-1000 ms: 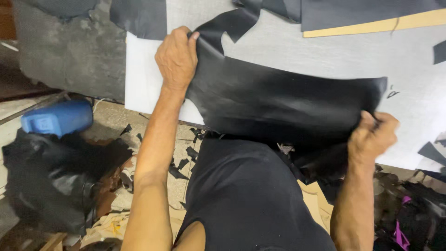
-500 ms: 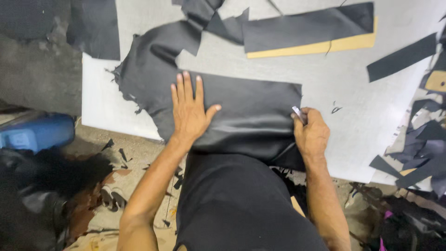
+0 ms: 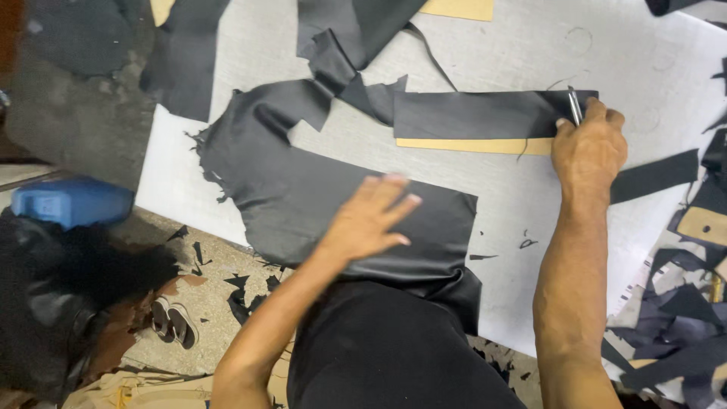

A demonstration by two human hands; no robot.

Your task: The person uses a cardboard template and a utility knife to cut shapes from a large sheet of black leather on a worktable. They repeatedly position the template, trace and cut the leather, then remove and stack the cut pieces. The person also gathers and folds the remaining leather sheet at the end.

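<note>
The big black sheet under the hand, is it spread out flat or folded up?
Spread flat: the black sheet lies open on the white table under the left hand.

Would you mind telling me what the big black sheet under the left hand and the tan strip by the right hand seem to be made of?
The black sheet looks like leather or a faux leather: dull sheen, soft folds, ragged fraying edge under the left hand. The tan strip looks like stiff card or board: flat, matte, straight-edged, beside the right hand, which grips a thin metallic tool.

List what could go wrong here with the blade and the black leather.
The right hand holds a thin metal blade at the black leather strip on its tan cardboard template; unpinned, it might shift. The left hand, blurred, rests on the large black leather sheet, whose edge overhangs the table and might slide.
</note>
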